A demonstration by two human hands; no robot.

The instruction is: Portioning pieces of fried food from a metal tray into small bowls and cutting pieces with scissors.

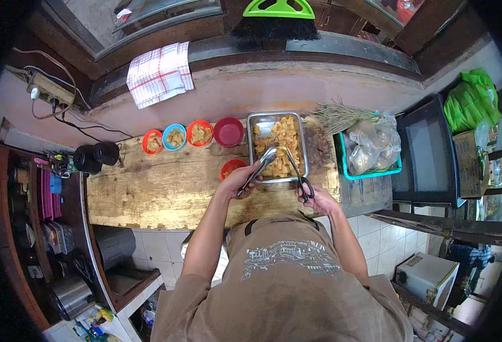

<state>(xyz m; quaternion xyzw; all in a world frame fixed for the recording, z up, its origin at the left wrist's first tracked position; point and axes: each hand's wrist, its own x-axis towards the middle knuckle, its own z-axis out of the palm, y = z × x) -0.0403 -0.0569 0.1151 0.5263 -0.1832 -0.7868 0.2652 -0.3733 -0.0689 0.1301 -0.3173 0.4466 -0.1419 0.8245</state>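
Note:
My left hand [240, 178] holds metal tongs [259, 166], their tips over a rectangular steel tray [251, 128]. Brown food pieces [284, 132], perhaps cut fried food, fill much of that tray. In my right hand [319, 201] are black-handled scissors [304, 188], fingers in the loops, blades reaching over the tray towards the tongs' tips. Whether a piece sits between the tongs or the blades is too small to tell. Partly behind my left hand stands a red bowl [230, 164] with some food in it.
Along the wall stand an orange bowl [149, 149], a blue bowl [165, 139] and another orange bowl [190, 140], all holding food, beside an empty dark red bowl [228, 132]. A teal basket [373, 174] with plastic bags stands right on the wooden table [161, 192].

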